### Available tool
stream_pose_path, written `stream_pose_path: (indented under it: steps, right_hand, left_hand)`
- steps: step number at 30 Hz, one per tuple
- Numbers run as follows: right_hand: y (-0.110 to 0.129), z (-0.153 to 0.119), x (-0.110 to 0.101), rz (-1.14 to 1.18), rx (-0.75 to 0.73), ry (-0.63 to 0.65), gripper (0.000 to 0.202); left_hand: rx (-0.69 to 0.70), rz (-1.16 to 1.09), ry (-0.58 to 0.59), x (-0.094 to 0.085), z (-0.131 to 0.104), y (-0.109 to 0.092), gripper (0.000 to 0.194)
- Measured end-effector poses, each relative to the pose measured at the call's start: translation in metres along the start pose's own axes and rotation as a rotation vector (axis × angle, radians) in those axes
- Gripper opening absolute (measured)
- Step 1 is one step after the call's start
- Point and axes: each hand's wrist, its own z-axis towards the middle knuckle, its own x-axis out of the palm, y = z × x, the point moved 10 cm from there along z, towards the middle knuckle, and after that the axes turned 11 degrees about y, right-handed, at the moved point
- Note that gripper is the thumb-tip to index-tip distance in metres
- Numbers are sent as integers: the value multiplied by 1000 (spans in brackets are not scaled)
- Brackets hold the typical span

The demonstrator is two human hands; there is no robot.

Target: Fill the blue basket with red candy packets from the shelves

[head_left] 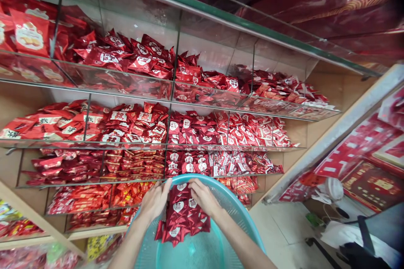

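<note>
Dark red candy packets (178, 214) with round white labels form a cluster over the inside of a turquoise plastic basket (249, 229). My left hand (155, 199) is closed at the left edge of the upper packets, by the basket's far rim; some of its fingers are hidden. From the other side, my right hand (203, 195) curls its fingers around the upper right packets. Similar dark red packets (189, 159) fill a shelf compartment just beyond the rim.
Glass-fronted shelves (151, 147) hold several rows of red wrapped packets ahead. A thick glass shelf edge (221, 12) crosses overhead. At the right are tiled floor (274, 227), a white bag (344, 235) and red boxes (372, 185).
</note>
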Motion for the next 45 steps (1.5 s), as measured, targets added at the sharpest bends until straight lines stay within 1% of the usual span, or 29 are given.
stream_pose_path:
  steps: [5, 12, 18, 21, 23, 25, 27, 29, 31, 32, 33, 35, 37, 38, 40, 45]
  right_hand:
    - [-2, -1, 1, 3, 17, 26, 27]
    - [-1, 0, 4, -15, 50, 79, 41]
    - [-6, -1, 2, -64, 99, 48, 48]
    - [-8, -1, -5, -98, 121, 14, 47]
    - [-4, 0, -20, -103, 97, -47, 44]
    - [6, 4, -45, -106, 30, -138, 40]
    - [18, 9, -79, -119, -55, -247, 34]
    - [28, 16, -119, -145, -112, -362, 29]
    - [31, 26, -158, -193, -85, -438, 27]
    - [29, 33, -175, -234, -30, -442, 26]
    - [26, 41, -188, -285, 51, -418, 26]
    - [13, 58, -203, -409, 256, -291, 27]
    - [-3, 69, -206, -534, 442, -110, 30]
    - [-9, 73, -204, -580, 502, -31, 32]
    - [-18, 81, -201, -629, 551, 67, 36]
    - [-36, 101, -195, -629, 537, 145, 35]
  left_hand:
    - [-9, -4, 5, -2, -1, -1, 75]
    - [-9, -8, 3, -2, -1, -1, 74]
    - [2, -5, -2, -2, -1, 1, 72]
    - [-12, -7, -1, -1, -1, 2, 73]
    - [-15, -12, -2, -1, -1, 3, 74]
    - [-10, -20, -6, -1, 0, 3, 74]
    - [-12, -30, -8, 0, 1, 3, 74]
    - [-23, -42, -9, 1, 1, 5, 74]
    - [-21, -48, -15, 1, 1, 5, 74]
    - [-16, -48, -17, 0, 1, 5, 74]
    - [-11, -47, -17, 0, 1, 5, 74]
    - [-7, -44, -8, 1, 2, 4, 74]
    - [-7, -43, 1, 2, 2, 4, 74]
    - [-5, -43, 3, 2, 2, 4, 74]
    - [-3, -46, 6, 2, 2, 3, 74]
    - [-10, -56, -2, 1, 2, 4, 75]
